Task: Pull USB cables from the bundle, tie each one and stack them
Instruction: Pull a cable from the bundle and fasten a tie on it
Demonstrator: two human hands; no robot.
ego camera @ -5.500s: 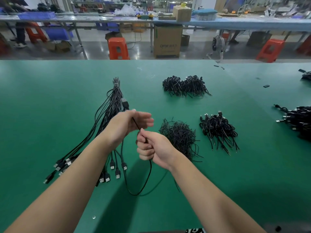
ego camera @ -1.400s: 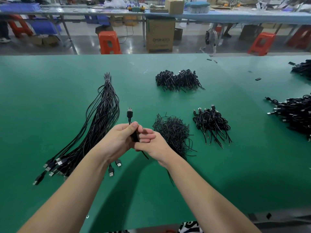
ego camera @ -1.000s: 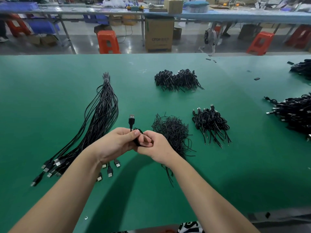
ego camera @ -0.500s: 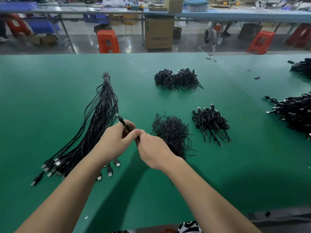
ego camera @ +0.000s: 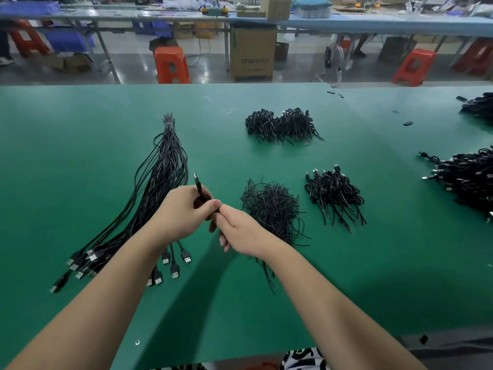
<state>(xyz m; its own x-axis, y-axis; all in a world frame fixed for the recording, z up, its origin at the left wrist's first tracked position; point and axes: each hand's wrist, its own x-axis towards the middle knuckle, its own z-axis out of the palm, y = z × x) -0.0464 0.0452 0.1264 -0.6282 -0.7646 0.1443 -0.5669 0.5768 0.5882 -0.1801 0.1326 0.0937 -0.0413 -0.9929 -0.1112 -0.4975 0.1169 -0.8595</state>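
Gripping a coiled USB cable [ego camera: 199, 188], both hands meet before a cardboard box [ego camera: 253, 53] marked "OTOK".

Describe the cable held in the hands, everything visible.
The cable is thin and black, plastic-looking. Its plug end sticks up, tilted left, out of the left hand, whose fingers curl around the gathered rest. The right hand pinches it from the right at the left thumb. Most of its length is hidden in the grip. It is held above the green table, beside the bundle.

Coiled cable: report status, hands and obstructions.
Left hand grips coiled cable, plug up. Right hand pinches at it. Bundle lies left; nothing blocking.
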